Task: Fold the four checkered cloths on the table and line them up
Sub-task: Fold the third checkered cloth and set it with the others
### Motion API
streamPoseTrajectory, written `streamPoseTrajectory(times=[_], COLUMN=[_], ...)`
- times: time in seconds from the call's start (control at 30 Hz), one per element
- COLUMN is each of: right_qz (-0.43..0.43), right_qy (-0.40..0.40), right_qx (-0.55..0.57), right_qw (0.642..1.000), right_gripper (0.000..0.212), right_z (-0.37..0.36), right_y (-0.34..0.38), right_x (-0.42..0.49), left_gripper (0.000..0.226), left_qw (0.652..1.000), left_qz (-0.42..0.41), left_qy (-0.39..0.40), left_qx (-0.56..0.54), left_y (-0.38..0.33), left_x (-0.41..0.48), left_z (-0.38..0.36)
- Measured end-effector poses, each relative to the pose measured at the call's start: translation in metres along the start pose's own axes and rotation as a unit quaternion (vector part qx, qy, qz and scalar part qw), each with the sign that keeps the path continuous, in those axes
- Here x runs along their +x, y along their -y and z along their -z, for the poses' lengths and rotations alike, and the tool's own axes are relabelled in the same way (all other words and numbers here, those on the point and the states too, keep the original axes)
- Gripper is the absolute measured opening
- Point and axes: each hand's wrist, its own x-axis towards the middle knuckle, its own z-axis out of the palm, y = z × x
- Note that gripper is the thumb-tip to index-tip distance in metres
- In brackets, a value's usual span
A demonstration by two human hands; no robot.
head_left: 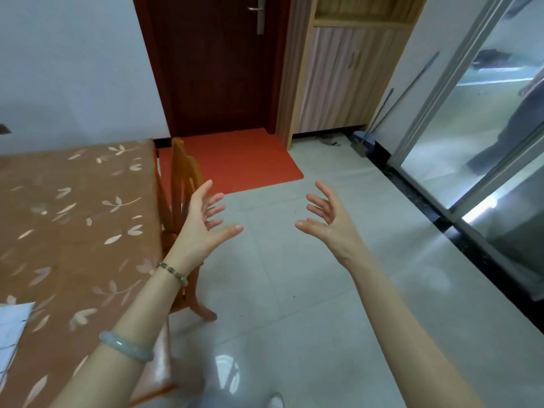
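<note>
My left hand [204, 222] and my right hand [326, 220] are raised in front of me over the tiled floor, palms facing each other, fingers spread, holding nothing. The table [76, 219] with a brown leaf-patterned cover lies at the left, beside my left arm. A pale cloth or sheet with thin lines [10, 334] pokes in at the left edge of the table; most of it is cut off by the frame. No other checkered cloth is in view.
A wooden chair [179, 184] stands against the table's right side. An orange mat [232, 157] lies before a dark red door [217, 63]. A wooden cabinet [341, 81] stands at the back, and glass sliding doors [482, 136] run along the right.
</note>
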Motion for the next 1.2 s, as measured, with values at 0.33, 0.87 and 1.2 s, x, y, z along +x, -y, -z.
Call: streamPoseTrajectory(times=[0.33,0.87,1.2], right_qz=[-0.002,0.043,0.036], right_qy=[0.02,0.094,0.197], right_qx=[0.013,0.006,0.018], right_qw=[1.0,0.995,0.98], right_gripper=[0.083,0.087,0.088], right_z=[0.059,0.062,0.001], right_y=[-0.017,0.003,0.005], right_x=[0.086,0.401,0.572], left_gripper=[0.101,0.094,0.091], left_qw=[0.999,0.993,0.975], left_qz=[0.01,-0.011,0.017], left_qy=[-0.037,-0.115,-0.219], left_qx=[0.036,0.019,0.007], left_y=[0.0,0.014,0.038], left_x=[0.081,0.347,0.455], left_z=[-0.042,-0.022,0.035])
